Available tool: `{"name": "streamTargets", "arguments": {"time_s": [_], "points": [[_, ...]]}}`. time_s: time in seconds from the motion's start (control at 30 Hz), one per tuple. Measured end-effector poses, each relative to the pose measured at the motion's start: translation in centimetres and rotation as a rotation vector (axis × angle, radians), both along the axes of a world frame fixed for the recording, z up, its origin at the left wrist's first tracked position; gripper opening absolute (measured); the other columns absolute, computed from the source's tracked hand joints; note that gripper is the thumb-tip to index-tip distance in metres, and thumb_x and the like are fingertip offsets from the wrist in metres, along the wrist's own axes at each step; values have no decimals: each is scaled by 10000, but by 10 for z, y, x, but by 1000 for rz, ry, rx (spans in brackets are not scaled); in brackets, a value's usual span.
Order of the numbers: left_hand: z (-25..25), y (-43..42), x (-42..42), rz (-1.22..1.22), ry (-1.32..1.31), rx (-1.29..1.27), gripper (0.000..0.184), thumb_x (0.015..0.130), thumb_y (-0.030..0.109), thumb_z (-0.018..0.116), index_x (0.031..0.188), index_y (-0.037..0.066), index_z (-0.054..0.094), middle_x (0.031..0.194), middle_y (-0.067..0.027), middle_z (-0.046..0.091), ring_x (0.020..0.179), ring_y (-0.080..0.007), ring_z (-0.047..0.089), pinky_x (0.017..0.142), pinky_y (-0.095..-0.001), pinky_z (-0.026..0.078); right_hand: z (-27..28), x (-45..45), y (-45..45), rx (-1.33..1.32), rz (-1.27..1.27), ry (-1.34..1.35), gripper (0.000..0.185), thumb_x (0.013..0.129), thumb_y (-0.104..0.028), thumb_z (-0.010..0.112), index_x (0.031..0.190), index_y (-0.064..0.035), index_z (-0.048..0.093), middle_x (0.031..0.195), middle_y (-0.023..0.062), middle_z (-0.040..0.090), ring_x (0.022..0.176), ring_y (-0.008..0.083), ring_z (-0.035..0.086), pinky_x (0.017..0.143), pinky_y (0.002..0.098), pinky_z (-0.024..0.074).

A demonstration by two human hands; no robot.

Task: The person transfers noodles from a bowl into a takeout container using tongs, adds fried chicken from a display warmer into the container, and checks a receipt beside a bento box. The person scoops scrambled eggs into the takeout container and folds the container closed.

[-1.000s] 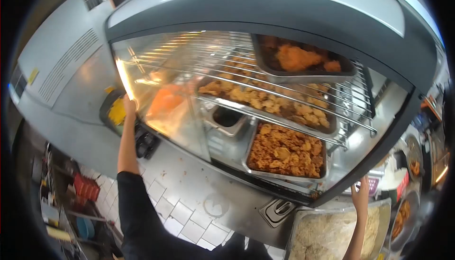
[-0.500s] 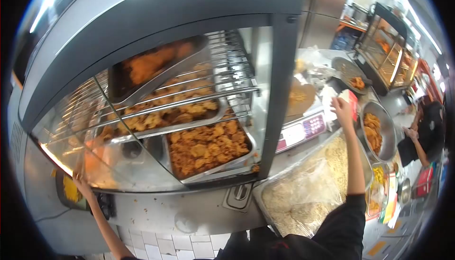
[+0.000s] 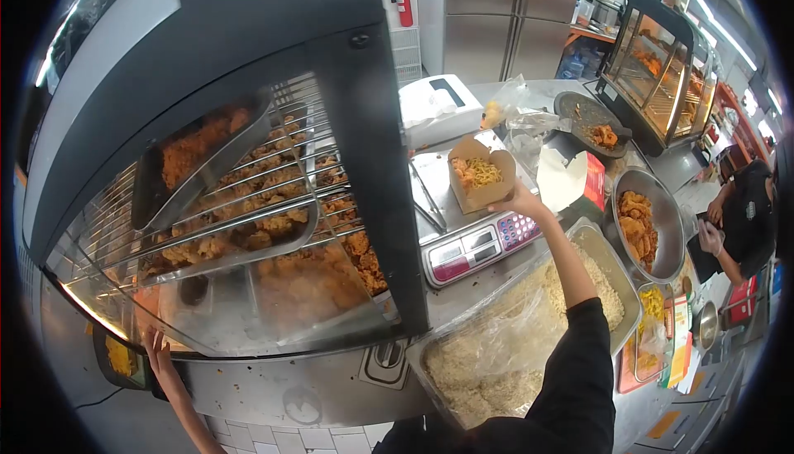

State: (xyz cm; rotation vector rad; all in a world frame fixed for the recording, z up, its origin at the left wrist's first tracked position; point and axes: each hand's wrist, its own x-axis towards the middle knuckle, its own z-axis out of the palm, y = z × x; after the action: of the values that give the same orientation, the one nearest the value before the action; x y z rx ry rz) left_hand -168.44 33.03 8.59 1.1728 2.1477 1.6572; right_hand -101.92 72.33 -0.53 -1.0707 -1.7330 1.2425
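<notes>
My right hand [image 3: 521,203] grips the near right corner of an open brown takeaway box [image 3: 473,199] holding noodles and fried pieces. The box sits over the platform of a digital scale [image 3: 482,249]. My left hand [image 3: 155,350], fingers apart, touches the lower front edge of the glass-fronted display warmer [image 3: 356,123]. Behind its partly fogged glass are a wire rack and trays of fried chicken [image 3: 310,276]. A dark pan [image 3: 203,160] of fried food stands on the rack. Black tongs [image 3: 428,199] lie left of the box.
A crumb-filled tray [image 3: 430,371] under plastic film is in front of the scale. To its right stands a steel bowl [image 3: 680,227] of fried chicken. An open white-lined box [image 3: 561,179] lies behind. A gloved co-worker [image 3: 748,214] stands at right; another warmer [image 3: 660,69] stands beyond.
My right hand has moved left from the white-lined box to the brown takeaway box. My left hand stays at the warmer's edge, its fingers now more spread. The view has turned right.
</notes>
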Motion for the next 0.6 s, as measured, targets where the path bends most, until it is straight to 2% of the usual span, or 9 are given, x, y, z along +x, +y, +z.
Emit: {"name": "streamTargets", "arguments": {"time_s": [0.1, 0.13, 0.23, 0.3, 0.4, 0.47, 0.5, 0.53, 0.6], "points": [[3, 7, 27, 25, -46, -10, 489, 901, 238, 322, 1357, 59, 326, 1359, -117, 362, 1262, -245, 342, 1047, -401, 258, 8, -14, -1, 16, 36, -122, 656, 610, -88, 808, 1178, -17, 488, 1067, 69, 598, 1001, 155, 551, 871, 307, 444], [0, 10, 32, 57, -47, 16, 489, 911, 265, 321, 1360, 70, 323, 1365, -116, 355, 1275, -243, 323, 1055, -407, 239, 7, -14, -1, 14, 35, -120, 656, 610, -88, 808, 1178, -17, 488, 1067, 69, 598, 1001, 155, 551, 871, 307, 444], [-8, 9, 16, 11, -136, 90, 491, 922, 304, 328, 1369, 102, 313, 1375, -112, 345, 1298, -234, 289, 1070, -414, 201, 12, -15, -5, 73, 74, 15, 685, 599, -100, 817, 1187, -16, 476, 1094, 75, 582, 1026, 162, 538, 873, 308, 444], [-11, 7, 8, -62, -230, 136, 492, 923, 316, 337, 1375, 122, 307, 1379, -109, 340, 1308, -227, 274, 1077, -416, 182, 19, -15, -9, 137, 76, -26, 915, 552, -60, 822, 1305, -28, 303, 1244, 90, 462, 1137, 197, 463, 952, 345, 402], [-6, 9, 24, -35, -262, 101, 502, 922, 322, 349, 1382, 130, 293, 1379, -112, 337, 1307, -220, 279, 1082, -418, 164, 8, -9, 1, 150, 150, -70, 983, 551, -87, 831, 1337, -31, 245, 1279, 100, 424, 1168, 208, 434, 981, 355, 376], [0, 14, 43, 54, -260, 169, 520, 924, 333, 340, 1388, 107, 273, 1372, -114, 340, 1299, -224, 293, 1073, -416, 191, 5, -5, 13, 123, 196, -172, 945, 551, -120, 840, 1314, -36, 291, 1255, 96, 454, 1146, 199, 455, 955, 341, 395], [11, 24, 73, 203, -91, 99, 511, 923, 314, 365, 1379, 99, 281, 1369, -123, 335, 1280, -222, 321, 1051, -416, 246, 3, -5, 18, 93, 229, -273, 908, 550, -153, 849, 1292, -41, 338, 1232, 93, 483, 1125, 190, 475, 929, 328, 414], [26, 36, 112, 207, -88, 100, 511, 923, 314, 365, 1379, 99, 281, 1369, -123, 335, 1280, -222, 321, 1051, -416, 246, 2, -5, 20, 95, 233, -269, 908, 550, -153, 849, 1292, -41, 338, 1232, 93, 483, 1125, 190, 475, 929, 328, 414], [47, 55, 194, 289, 474, 204, 444, 913, 257, 409, 1329, 114, 351, 1302, -136, 391, 1209, -268, 387, 1007, -423, 319, -2, -7, 20, 64, 226, -254, 1118, 535, -190, 860, 1380, -44, 144, 1334, 134, 363, 1204, 228, 398, 988, 333, 358]]}}
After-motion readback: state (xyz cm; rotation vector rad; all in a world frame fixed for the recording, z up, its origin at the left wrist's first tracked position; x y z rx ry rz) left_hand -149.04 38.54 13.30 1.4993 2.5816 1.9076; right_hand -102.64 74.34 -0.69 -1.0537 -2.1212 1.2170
